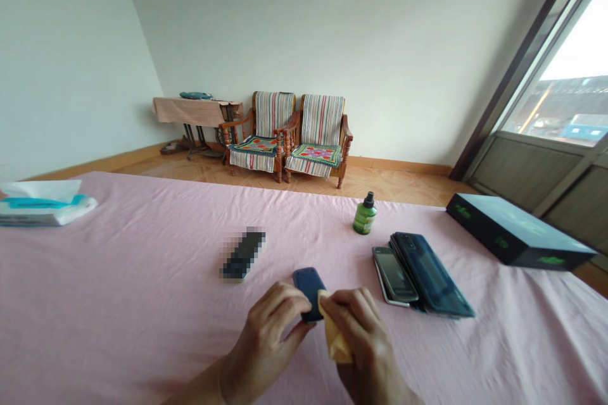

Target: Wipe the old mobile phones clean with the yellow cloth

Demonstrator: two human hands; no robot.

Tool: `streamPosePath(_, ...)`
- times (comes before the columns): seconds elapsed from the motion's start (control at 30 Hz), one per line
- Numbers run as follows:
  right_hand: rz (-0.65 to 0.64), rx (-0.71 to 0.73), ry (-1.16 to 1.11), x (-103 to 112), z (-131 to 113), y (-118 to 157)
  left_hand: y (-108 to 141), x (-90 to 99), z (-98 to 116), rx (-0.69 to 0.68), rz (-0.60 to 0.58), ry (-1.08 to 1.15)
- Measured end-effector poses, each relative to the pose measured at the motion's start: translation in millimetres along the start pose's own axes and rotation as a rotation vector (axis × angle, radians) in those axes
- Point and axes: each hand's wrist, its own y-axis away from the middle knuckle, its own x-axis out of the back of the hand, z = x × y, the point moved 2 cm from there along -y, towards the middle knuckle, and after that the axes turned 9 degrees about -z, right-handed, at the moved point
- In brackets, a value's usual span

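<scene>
A small dark blue phone [308,285] is held above the pink cloth, its lower end pinched between the thumb and fingers of my left hand [270,335]. In my right hand [363,335] is a bunched yellow cloth [336,338], which touches the phone's right edge. To the right lie a grey phone with a light edge [396,273] and a larger dark blue phone [430,272], side by side. A pixelated dark phone [244,254] rests to the left of my hands.
On the pink bed cover [156,253] stand a green bottle [365,215] at the far side, a tissue pack [45,204] at the left and a black box [517,228] at the right. Beyond are two wooden chairs [316,155] and a covered side table [190,111].
</scene>
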Motion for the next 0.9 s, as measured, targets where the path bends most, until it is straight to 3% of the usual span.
streamPosePath(0.17, 0.038, -0.207, -0.051, -0.2, 23.5, 3.6, 1.5, -0.8, -3.8, -0.004, -0.29, -0.043)
streamPosePath(0.33, -0.041, -0.205, -0.14, -11.3, 25.0, 7.0, -1.3, 4.3, -6.6, 0.082, -0.448, 0.011)
streamPosePath(0.53, -0.201, -0.091, -0.168, -13.3, 10.1, 2.5, 2.0, 2.7, -23.3, 0.265, -0.272, 0.005)
streamPosePath(0.67, -0.312, -0.067, -0.097, -13.9, 0.5, -2.3, 10.8, -11.4, -38.6, 0.285, -0.324, -0.044)
streamPosePath(0.9, -0.296, -0.141, -0.051, -19.5, 8.4, -0.7, 8.1, -15.5, -39.3, 0.281, -0.353, -0.04)
